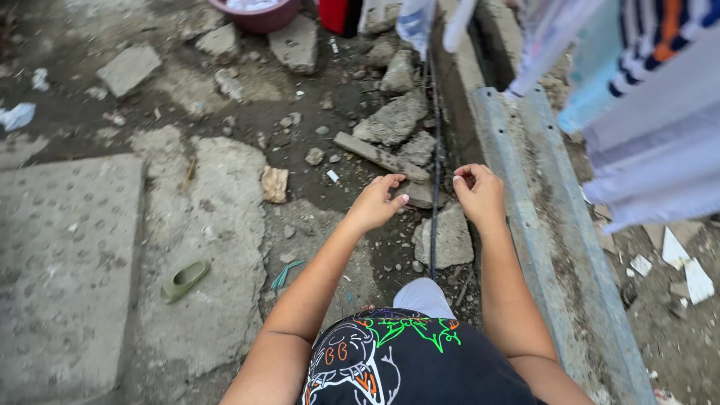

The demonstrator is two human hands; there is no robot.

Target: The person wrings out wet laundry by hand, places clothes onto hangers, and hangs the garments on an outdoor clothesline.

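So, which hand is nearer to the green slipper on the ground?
The left hand. The green slipper lies low on the person's left side, across the broken concrete from that hand. The right hand is beyond the dark line, farther away.

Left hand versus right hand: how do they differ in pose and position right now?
The left hand has its fingers curled loosely, fingertips pointing right toward the dark line; the right hand has its fingertips pinched together, more closed. The left hand sits left of the line above rubble; the right hand sits right of it, beside the metal rail. Both are bare, level with each other, and I cannot tell whether either touches the line.
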